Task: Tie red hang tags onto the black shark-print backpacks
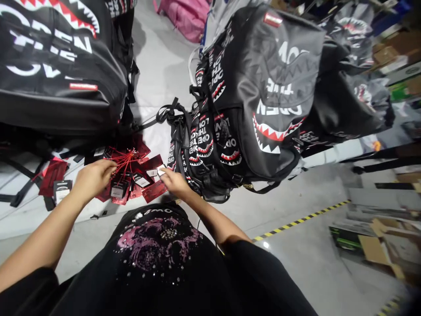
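On the pale work surface (148,87), far left, a bulging black leather-look backpack with white lettering and red-and-white shark teeth (98,105) stands beyond the left hand (95,175). A black-and-white card tag (62,193) lies left of that wrist. The left hand's thumb and fingers are drawn narrow at the thin red strings (125,161); whether they grip one, I cannot tell.

Between the hands, and partly beyond them, spreads a loose heap of glossy, flat red tags (154,190), its long axis running roughly left to right. The strings fan out from a bunched point ahead and to the right of the left fingertips, nearer that hand than the other. Black-and-white cards are mixed in.

At the heap's right end, the right hand (176,182) pinches a small white label (161,170). Just right of it, black shark-print backpacks (205,145) stand packed together.
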The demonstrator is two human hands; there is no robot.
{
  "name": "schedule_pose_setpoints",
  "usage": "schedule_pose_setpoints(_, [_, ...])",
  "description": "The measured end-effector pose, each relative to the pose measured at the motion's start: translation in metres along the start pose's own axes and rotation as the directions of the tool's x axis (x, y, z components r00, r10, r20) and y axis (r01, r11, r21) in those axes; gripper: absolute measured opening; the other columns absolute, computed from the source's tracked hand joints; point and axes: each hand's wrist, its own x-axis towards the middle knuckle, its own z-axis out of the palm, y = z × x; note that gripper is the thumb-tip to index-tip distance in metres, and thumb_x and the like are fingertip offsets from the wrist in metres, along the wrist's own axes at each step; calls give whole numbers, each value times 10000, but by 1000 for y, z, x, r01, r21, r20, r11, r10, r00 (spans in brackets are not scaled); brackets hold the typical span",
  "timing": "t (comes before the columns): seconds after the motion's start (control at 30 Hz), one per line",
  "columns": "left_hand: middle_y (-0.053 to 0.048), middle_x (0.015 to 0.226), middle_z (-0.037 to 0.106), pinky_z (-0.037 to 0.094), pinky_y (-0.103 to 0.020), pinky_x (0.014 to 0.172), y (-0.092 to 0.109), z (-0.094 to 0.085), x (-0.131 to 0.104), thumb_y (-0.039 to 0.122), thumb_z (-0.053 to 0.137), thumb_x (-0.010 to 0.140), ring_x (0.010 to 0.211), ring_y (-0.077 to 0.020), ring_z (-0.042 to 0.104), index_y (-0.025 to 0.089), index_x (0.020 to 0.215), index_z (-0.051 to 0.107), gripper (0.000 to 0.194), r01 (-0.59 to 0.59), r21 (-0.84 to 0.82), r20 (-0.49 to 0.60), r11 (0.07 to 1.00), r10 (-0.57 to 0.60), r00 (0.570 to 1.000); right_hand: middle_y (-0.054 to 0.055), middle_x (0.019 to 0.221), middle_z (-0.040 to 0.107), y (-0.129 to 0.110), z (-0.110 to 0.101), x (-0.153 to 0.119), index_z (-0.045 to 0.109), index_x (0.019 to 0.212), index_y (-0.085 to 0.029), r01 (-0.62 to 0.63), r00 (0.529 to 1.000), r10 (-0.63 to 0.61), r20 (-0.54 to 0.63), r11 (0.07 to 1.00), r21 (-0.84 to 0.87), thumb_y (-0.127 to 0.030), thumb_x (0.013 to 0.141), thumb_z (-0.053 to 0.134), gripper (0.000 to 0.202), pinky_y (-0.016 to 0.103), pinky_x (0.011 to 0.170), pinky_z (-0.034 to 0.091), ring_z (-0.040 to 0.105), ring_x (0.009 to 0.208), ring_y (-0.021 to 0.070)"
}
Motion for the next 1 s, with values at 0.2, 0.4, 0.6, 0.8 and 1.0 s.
schedule_pose_setpoints(0.2, [-45,1039,690,443,-303,859,67,55,30,296,459,881,968,-199,618,211,1039,704,304,-283,-252,201,925,336,920,89,968,716,87,-4,-102,596,1230,-203,-516,839,456,-298,840,-167,-297,907,422,379,310,781,469,661,867,229])
schedule_pose_setpoints(0.4, [-53,1015,698,433,-263,737,127,107,53,218,454,864,913,-193,626,225,971,708,276,-408,-83,387,909,406,828,89,1018,702,91,16,-109,352,1448,-218,-542,827,449,-339,799,-263,-261,921,396,531,276,707,458,655,785,201])
schedule_pose_setpoints(0.6, [-52,928,706,394,-261,632,148,131,55,223,443,853,853,-200,632,234,909,687,251,-527,-9,434,850,478,763,61,1103,668,97,9,-101,488,1346,-257,-476,875,400,-275,814,-332,-199,933,375,433,247,736,437,629,905,180])
schedule_pose_setpoints(0.8, [-60,932,700,361,-268,595,156,143,59,221,441,858,834,-204,633,222,904,677,240,-573,18,429,819,512,744,77,1112,657,102,11,-107,558,1230,-201,-492,833,392,-392,848,-198,-223,940,363,351,260,765,427,619,929,186])
schedule_pose_setpoints(1.0, [-56,938,687,356,-261,593,164,147,62,224,441,873,822,-188,627,234,921,686,250,-582,7,445,813,519,730,60,921,700,110,18,-109,608,1116,-187,-482,752,437,-493,875,41,-293,912,373,328,280,737,429,624,788,183])
